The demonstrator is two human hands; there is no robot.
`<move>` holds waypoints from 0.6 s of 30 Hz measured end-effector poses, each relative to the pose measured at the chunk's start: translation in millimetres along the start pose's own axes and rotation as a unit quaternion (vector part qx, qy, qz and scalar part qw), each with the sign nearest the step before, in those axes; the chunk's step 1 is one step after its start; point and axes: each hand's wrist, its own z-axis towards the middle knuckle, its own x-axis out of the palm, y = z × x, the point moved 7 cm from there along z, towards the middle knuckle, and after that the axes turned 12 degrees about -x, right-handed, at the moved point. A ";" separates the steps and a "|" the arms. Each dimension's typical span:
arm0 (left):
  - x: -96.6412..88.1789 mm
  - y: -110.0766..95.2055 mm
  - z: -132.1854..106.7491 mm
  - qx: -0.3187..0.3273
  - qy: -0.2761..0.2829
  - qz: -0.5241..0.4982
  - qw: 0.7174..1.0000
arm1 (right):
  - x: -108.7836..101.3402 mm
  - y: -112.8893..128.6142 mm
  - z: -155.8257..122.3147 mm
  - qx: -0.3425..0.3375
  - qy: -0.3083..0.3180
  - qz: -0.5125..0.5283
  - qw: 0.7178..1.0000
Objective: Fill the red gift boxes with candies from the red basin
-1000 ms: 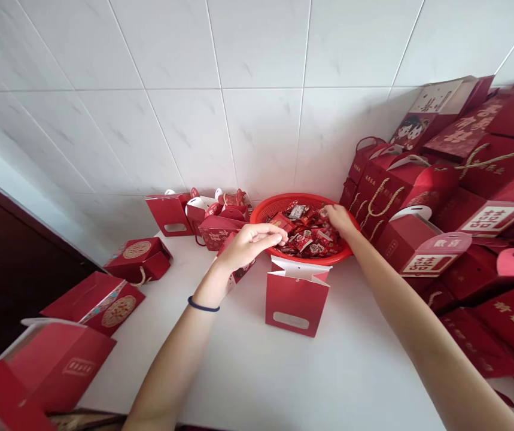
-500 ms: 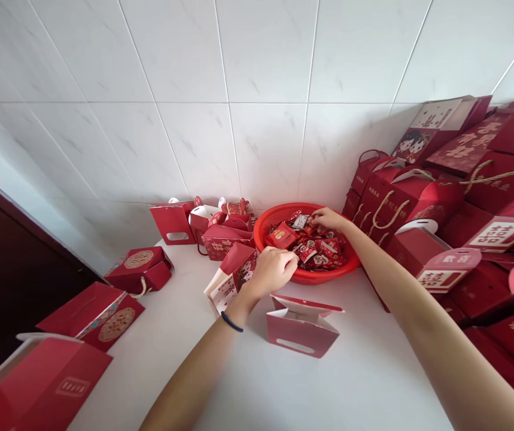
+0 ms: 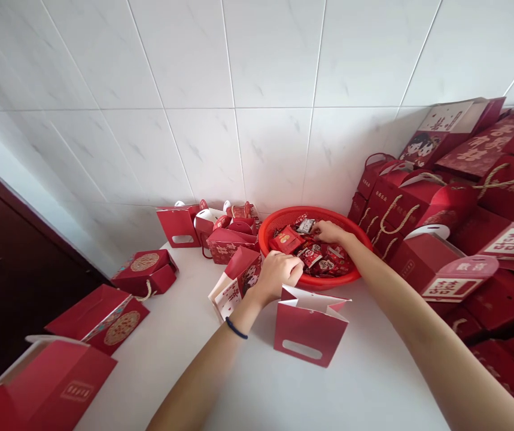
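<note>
My right hand (image 3: 330, 232) reaches into a red plastic basket (image 3: 265, 230) filled with small wrapped candies (image 3: 326, 263). Its fingers are bent down among the packets, and whatever they pinch is hidden. My left hand (image 3: 280, 274) hovers by the basket's near rim with its fingers curled together; what they hold, if anything, does not show. A dark band circles the left wrist. Just below that hand, an open-topped red paper gift box (image 3: 311, 332) stands on the white table (image 3: 346, 389), its slotted panel facing me.
Several red gift boxes (image 3: 234, 242) cluster by the tiled wall (image 3: 274, 149), one patterned box (image 3: 239, 281) lying left of the basket. More boxes (image 3: 119, 323) line the left edge. Stacked boxes with rope handles (image 3: 440, 203) rise on the right, close to my right forearm.
The open gift box's near panel has swung up and stands taller. My right hand has stayed in the candies, its fingers slightly shifted. The whole view has shifted a little.
</note>
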 end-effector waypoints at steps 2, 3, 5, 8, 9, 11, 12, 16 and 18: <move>-0.2 -0.3 0.0 -0.001 0.000 0.000 1.000 | -7.1 -6.6 -3.4 0.009 -0.039 0.043 0.998; -0.2 -0.3 0.0 -0.001 0.000 0.000 1.000 | -11.5 -10.2 -5.5 0.016 -0.064 0.067 0.996; -0.4 0.0 -0.1 -0.001 -0.002 -0.001 1.000 | -20.2 -16.8 -10.2 0.032 -0.115 0.115 0.986; -0.4 0.5 -0.3 0.000 -0.006 -0.003 1.000 | -28.4 -22.0 -15.4 0.053 -0.160 0.172 0.971; -0.4 0.6 -0.4 0.000 -0.007 -0.004 1.000 | -29.3 -22.1 -16.3 0.058 -0.163 0.185 0.967; -0.2 0.5 -0.5 0.001 -0.008 -0.004 1.000 | -29.6 -20.8 -17.2 0.063 -0.161 0.202 0.964; -0.1 0.5 -0.6 0.001 -0.008 -0.004 1.000 | -29.1 -19.7 -17.4 0.065 -0.158 0.204 0.964; 0.1 0.2 -0.3 -0.001 -0.008 -0.005 1.000 | -20.6 -14.4 -16.9 0.074 -0.128 0.179 0.973; 0.1 0.2 0.0 -0.001 -0.006 -0.006 1.000 | -12.6 -10.4 -15.2 0.077 -0.104 0.148 0.981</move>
